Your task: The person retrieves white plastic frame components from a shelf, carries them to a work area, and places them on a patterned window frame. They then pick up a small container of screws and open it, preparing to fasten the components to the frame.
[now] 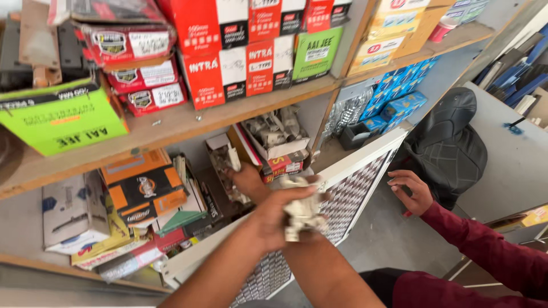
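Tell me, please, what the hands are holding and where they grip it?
The right hand clutches a bundle of whitish plastic fittings around its left side; the left hand reaches into the shelf, grip hidden.

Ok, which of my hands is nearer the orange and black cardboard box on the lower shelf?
Left. The left hand sits right of the orange and black box; the right hand, clutching white plastic parts, is farther right, lower.
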